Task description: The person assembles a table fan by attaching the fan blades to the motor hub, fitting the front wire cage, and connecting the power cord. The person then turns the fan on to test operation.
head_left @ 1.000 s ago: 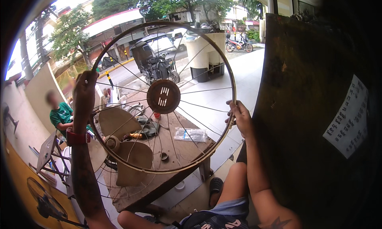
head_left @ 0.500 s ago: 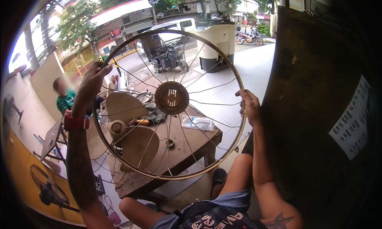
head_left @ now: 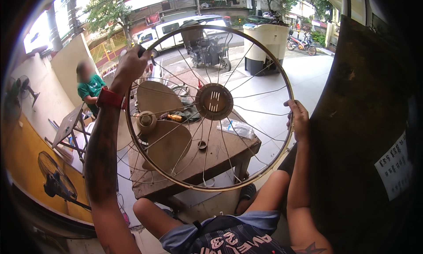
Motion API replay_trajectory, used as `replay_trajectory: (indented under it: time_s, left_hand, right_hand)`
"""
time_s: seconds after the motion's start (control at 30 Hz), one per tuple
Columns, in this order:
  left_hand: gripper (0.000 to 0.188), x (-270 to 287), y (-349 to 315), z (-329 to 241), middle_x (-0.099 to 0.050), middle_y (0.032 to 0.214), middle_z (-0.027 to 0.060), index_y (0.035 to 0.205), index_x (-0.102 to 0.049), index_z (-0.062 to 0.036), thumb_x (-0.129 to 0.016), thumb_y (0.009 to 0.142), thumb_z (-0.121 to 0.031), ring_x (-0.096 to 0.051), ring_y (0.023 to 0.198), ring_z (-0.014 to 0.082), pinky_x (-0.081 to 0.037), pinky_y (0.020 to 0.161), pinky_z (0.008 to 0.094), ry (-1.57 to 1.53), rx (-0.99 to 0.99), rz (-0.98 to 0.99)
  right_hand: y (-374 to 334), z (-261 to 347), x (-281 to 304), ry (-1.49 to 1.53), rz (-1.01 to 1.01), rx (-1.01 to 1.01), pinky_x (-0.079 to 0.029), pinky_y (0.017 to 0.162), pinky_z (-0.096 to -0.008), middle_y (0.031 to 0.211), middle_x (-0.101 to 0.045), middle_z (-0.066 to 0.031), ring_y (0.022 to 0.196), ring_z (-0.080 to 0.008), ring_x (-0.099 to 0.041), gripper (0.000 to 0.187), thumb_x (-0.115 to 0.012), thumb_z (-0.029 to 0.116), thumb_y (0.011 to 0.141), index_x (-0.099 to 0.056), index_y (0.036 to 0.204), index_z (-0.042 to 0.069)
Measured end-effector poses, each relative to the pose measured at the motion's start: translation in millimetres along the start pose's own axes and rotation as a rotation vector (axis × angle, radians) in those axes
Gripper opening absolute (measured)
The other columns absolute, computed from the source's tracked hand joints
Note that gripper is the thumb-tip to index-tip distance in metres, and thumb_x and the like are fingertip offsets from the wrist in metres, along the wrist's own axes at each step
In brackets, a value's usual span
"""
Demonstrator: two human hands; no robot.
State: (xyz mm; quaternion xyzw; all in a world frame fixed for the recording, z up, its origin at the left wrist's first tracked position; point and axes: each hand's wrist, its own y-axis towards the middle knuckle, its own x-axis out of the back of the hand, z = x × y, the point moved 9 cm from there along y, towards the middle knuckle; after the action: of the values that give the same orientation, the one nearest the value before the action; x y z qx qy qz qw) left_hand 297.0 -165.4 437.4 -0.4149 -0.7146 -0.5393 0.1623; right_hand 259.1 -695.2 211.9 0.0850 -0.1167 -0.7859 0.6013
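My L hand [head_left: 133, 65] is curled round the upper-left rim of the fan guard [head_left: 214, 101], and my R hand [head_left: 299, 118] pinches the right side of the same rim, fingertips against thumb. The guard stands face-on to me, up in front of the desk [head_left: 189, 166]; hard to tell at this angle if its lower edge is fully clear of it. Prob. light for its width: stiff outer ring, thin spokes that'd bend if squeezed, so best held by the ring at opp. sides, not by the wires. Bare metal may be a bit slick. Behind it, seen thru the spokes: a small round cup [head_left: 202, 145], the fan blade [head_left: 169, 148] and a clear plastic packet [head_left: 238, 128]. Farther off, L side, a co-worker in green [head_left: 91, 88], then a white van [head_left: 150, 37] on the st.
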Motion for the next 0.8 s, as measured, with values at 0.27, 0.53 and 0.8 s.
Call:
replay_trajectory:
  time_s: [0.27, 0.53, 0.8]
  left_hand:
    - [0.052, 46.8, -5.7, 5.4, -0.073, 0.093, 0.0102, 0.134, -0.063, -0.0105, -0.078, 0.094, -0.040, -0.068, 0.081, 0.0158, -0.053, 0.068, 0.0320, -0.257, -0.017, 0.098]
    - [0.034, 89.7, -2.1, 43.9, -0.072, 0.102, 0.0052, 0.129, -0.068, -0.0023, -0.065, 0.105, -0.026, -0.067, 0.085, 0.0113, -0.055, 0.072, 0.0245, -0.500, 0.059, 0.223]
    - [0.039, 146.7, -40.2, -16.3, -0.053, 0.152, 0.0163, 0.144, -0.058, -0.0016, -0.057, 0.109, -0.017, -0.057, 0.132, 0.0281, -0.049, 0.108, 0.0433, -0.944, -0.711, 0.407]
  right_hand:
    - [41.5, 34.4, -18.5, 0.512, 0.298, 0.272, -0.055, 0.068, -0.0302, 0.089, -0.061, -0.0067, 0.076, -0.0151, -0.063, 0.051, -0.054, 0.033, 0.107, -0.051, 0.146, -0.001]
    - [93.2, 74.7, -29.1, 0.646, 0.534, 0.645, -0.055, 0.107, -0.0396, 0.124, -0.060, -0.0046, 0.117, -0.0148, -0.057, 0.070, -0.072, 0.035, 0.100, -0.044, 0.155, 0.003]
    - [129.7, 90.0, -60.7, 0.561, 0.100, 0.489, -0.058, 0.105, -0.0481, 0.126, -0.061, -0.0066, 0.119, -0.0249, -0.062, 0.042, -0.060, 0.040, 0.108, -0.061, 0.131, 0.005]
